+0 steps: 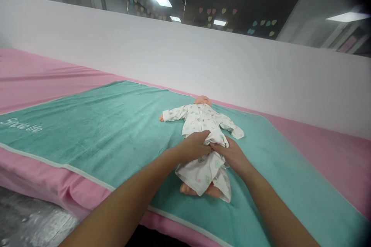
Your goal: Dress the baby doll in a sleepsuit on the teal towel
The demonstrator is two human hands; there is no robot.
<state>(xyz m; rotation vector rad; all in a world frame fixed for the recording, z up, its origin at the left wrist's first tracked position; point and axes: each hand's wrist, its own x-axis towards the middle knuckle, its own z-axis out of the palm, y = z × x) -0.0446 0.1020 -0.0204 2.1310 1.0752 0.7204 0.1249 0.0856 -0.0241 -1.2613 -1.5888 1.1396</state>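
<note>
A baby doll lies on its back, its head toward the wall and its feet toward me. It wears a white printed top with long sleeves and matching white trousers. My left hand is closed on the trousers at the waist, from the left side. From the right, my right hand also grips the waist of the trousers, its thumb close to my left fingers. The doll's bare feet stick out below the trouser legs. One doll hand shows at the left cuff; the right cuff hides the other.
Under the doll a green towel with white edging is spread over a pink sheet. Behind stands a low white wall with glass above it, bearing heart stickers. Grey floor shows at the lower left.
</note>
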